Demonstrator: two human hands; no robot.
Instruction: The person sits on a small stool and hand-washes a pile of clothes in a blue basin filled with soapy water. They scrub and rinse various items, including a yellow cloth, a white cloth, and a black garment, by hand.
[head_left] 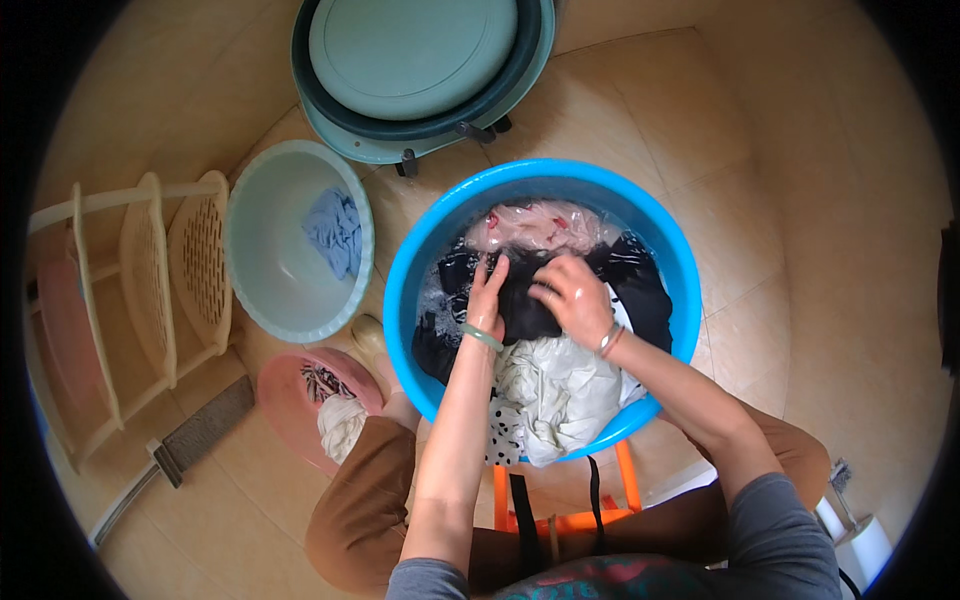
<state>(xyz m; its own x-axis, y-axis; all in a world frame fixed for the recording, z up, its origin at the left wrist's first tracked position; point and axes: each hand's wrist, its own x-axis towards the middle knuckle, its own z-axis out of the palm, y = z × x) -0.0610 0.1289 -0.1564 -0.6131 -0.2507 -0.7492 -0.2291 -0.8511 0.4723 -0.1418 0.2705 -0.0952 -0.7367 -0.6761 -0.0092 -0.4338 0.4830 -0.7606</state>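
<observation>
A blue basin (690, 300) in front of me holds water and soaking laundry. Black wet cloth (528, 300) is bunched between my hands in its middle. My left hand (487, 298), with a pale green bangle at the wrist, grips its left side, fingers pointing away from me. On the right, my right hand (575, 298) bends its slightly blurred fingers over the same cloth. Pink patterned fabric (545, 226) floats at the far side. White cloth (560, 390) is heaped at the near rim, beside dotted black-and-white fabric (505, 432).
A pale green basin (285, 250) with a blue cloth (335, 232) stands left. Nearer is a pink basin (285, 390) holding a white cloth and striped fabric. Folded green basins (415, 60) lean behind. A rack (150, 280), a brush (205, 430) and an orange stool (585, 520) are around me.
</observation>
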